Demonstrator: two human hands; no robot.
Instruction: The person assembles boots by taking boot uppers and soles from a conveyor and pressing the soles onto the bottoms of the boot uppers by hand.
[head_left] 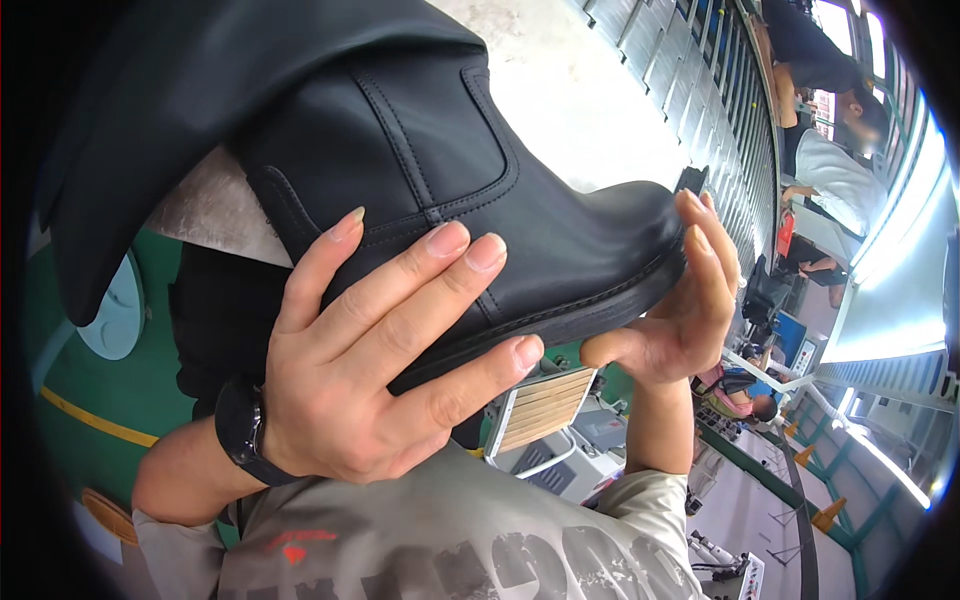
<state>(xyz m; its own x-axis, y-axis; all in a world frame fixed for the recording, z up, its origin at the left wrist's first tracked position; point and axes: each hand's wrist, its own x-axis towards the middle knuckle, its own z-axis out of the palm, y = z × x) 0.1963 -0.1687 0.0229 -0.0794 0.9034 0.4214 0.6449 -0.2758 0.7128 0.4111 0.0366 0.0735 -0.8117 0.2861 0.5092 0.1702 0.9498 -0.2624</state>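
Observation:
A black leather boot with stitched seams lies on its side, its toe to the right and its tall shaft running off to the upper left. My left hand, with a dark watch on the wrist, clasps the heel end. Its fingers spread over the boot's side, and the thumb lies along the sole edge. At the toe, my right hand grips the boot, thumb under the sole and fingers up around the tip. The heel is hidden behind my left hand.
Under the boot is a pale worktable, beside a metal roller conveyor. A light blue round stool stands on the green floor at left. Machines and a slatted wooden rack stand below; other people are at right.

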